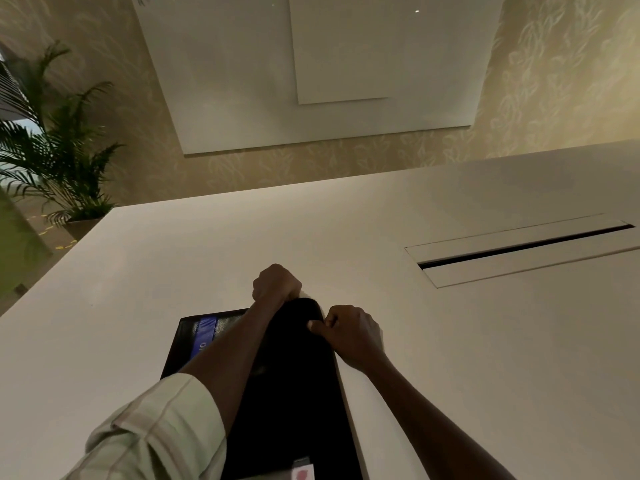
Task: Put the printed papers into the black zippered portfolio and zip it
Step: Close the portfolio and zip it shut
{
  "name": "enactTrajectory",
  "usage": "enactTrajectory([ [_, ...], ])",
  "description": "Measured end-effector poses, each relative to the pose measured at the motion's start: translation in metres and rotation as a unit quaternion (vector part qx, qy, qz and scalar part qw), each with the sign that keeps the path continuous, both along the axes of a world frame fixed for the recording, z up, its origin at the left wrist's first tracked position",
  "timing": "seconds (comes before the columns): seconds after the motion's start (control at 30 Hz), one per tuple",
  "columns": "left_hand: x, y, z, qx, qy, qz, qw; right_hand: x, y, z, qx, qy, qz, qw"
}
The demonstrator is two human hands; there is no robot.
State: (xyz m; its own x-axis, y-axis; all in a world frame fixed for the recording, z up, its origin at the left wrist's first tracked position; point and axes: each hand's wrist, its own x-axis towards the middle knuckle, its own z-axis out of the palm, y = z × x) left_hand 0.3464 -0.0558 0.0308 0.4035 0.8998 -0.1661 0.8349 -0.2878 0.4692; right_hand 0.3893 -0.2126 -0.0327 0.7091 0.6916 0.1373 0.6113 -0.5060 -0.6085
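Black portfolio lies on the white tabletop right in front of me, its cover partly raised. My left hand is clenched on its far corner. My right hand pinches the right edge just beside that corner, thumb against fingers. A blue printed sheet shows inside at the left. My left sleeve is rolled up.

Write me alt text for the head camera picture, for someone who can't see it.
Two bare hands grip the far end of a black zippered portfolio on a white table: the left hand at the far corner, the right hand pinching its right edge. A potted palm stands beyond the table's left corner.
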Motion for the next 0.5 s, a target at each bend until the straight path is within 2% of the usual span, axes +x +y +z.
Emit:
enactTrajectory([
  [0.2, -0.002, 0.006, 0.0, 0.011, 0.024, -0.068, 0.997, -0.004, 0.003, 0.005, -0.028, -0.021, -0.008, 0.999],
  [0.5, 0.006, -0.006, -0.007, 0.162, 0.105, -0.161, 0.968, -0.003, 0.003, 0.002, -0.002, 0.002, -0.012, 1.0],
])
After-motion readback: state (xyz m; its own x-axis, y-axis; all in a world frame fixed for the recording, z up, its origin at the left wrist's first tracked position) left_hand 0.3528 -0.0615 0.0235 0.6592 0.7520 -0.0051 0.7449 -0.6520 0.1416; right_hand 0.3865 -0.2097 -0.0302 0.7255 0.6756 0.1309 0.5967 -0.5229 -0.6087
